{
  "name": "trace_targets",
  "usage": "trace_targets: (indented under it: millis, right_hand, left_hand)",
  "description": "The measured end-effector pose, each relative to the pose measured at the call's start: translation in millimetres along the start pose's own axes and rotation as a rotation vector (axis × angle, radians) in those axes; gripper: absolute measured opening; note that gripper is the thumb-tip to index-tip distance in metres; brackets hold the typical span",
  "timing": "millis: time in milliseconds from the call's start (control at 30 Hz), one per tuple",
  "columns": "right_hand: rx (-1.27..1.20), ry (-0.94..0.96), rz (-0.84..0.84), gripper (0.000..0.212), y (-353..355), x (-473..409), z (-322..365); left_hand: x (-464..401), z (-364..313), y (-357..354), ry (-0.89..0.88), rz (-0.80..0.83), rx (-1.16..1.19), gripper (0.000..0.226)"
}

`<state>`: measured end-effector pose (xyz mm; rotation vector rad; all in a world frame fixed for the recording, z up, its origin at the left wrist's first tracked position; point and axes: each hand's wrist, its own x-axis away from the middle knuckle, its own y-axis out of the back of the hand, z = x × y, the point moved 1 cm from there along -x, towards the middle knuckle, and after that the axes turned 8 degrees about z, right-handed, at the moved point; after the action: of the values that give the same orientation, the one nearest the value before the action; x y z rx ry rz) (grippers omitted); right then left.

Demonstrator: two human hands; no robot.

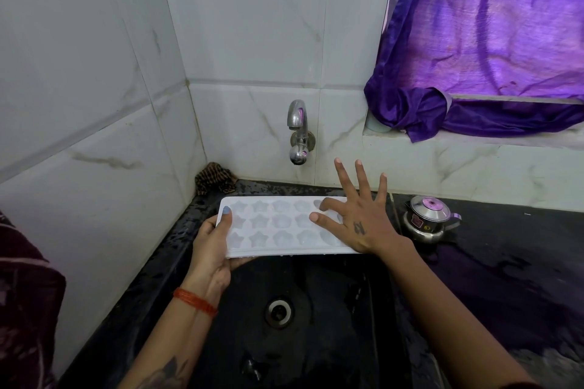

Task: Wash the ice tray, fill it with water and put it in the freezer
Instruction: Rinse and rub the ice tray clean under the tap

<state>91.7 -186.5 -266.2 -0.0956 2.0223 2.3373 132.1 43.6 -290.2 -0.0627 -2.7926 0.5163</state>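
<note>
A white ice tray with star and round moulds is held level over the black sink, just below the steel tap. My left hand grips its left end, thumb on top and fingers underneath. My right hand lies over the tray's right end with fingers spread and straight; the thumb and forefinger touch the moulds. No water runs from the tap. Drops hang from the tray's front edge.
A small steel kettle stands on the wet black counter to the right. A brown checked cloth sits in the back left corner. A purple curtain hangs over the window ledge. White tiled walls close in on the left and back.
</note>
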Motion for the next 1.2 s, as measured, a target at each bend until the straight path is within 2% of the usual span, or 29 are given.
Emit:
trace_targets:
  millis: [200,367,500,700,867,1033,1200]
  right_hand:
    - [-0.017,-0.025,0.033,0.092,-2.7,-0.8,-1.5]
    - [-0.001,0.02,-0.024,0.092,-0.8,-0.2,2.3]
    - [0.001,0.057,-0.039,0.094,3.0,-1.6,10.4]
    - [0.007,0.07,0.058,0.08,3.4,-5.4,23.7]
    - [-0.07,0.073,0.099,0.078,1.4,-7.4,28.1]
    - [-0.027,0.071,0.078,0.072,2.6,-4.3,29.0]
    - [0.045,0.04,0.028,0.08,1.3,-2.8,29.5]
  left_hand:
    - [-0.4,1.0,0.6,0.008,0.001,-0.002,0.022]
    - [-0.6,1.2,1.1,0.014,0.005,-0.003,0.023]
    - [-1.3,1.0,0.8,0.011,-0.002,0.002,0.032]
    - [2.7,0.5,-3.8,-0.002,0.002,0.007,0.016]
    - [3.2,-0.7,-3.5,-0.007,-0.001,0.005,0.015]
    - [2.5,0.9,-2.9,-0.009,-0.011,-0.001,0.015]
    - [3.5,0.9,-4.0,-0.027,-0.007,-0.017,0.014]
